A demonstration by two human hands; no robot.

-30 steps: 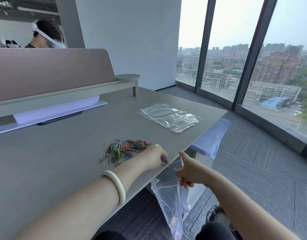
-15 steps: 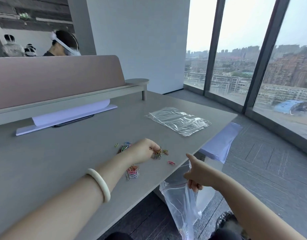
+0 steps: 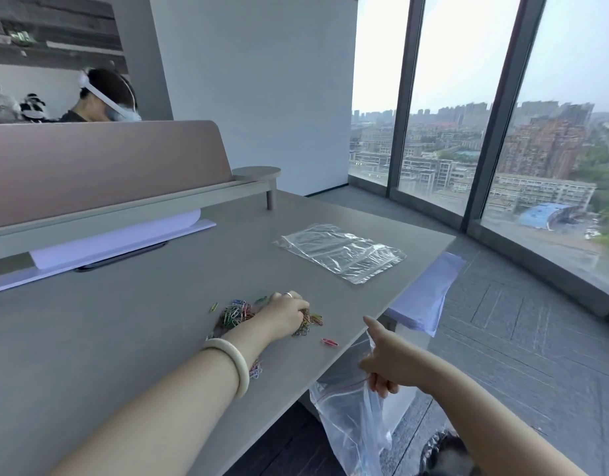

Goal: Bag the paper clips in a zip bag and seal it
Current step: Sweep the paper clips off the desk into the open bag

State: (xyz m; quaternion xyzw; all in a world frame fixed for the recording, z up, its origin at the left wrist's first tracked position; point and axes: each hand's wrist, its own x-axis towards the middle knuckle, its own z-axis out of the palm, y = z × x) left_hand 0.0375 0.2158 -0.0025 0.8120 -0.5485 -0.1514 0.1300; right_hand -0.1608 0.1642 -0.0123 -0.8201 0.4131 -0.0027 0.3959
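**Clips on the surface, open bag held at its near right edge**

A grey surface (image 3: pixel 131 338) fills the near left of the scene, backed at its far side by a pinkish divider panel (image 3: pixel 100 166) with a low shelf along its foot. Beyond the divider, another person's head shows. To the right, tall windows (image 3: pixel 571 132) look out over a city, and grey carpet covers the floor.

A flat, clear spare bag (image 3: pixel 340 251) lies on the far right part of the surface, apparently empty. A second zip bag (image 3: pixel 351 427) hangs below the near right edge of the surface, its mouth open; a few clips seem to show low inside it, though that is hard to tell.

The paper clips (image 3: pixel 236 312) lie in a coloured pile near the middle of the surface, with strays just right of it, one pink clip (image 3: pixel 329 342) nearer the edge, and a few by the wrist.

The left hand (image 3: pixel 285 315), wearing a pale bangle (image 3: pixel 231 364) and a ring, rests curled over the pile, fingers closed on some clips. The right hand (image 3: pixel 387 364) pinches the hanging bag's rim, with the index finger pointing up.
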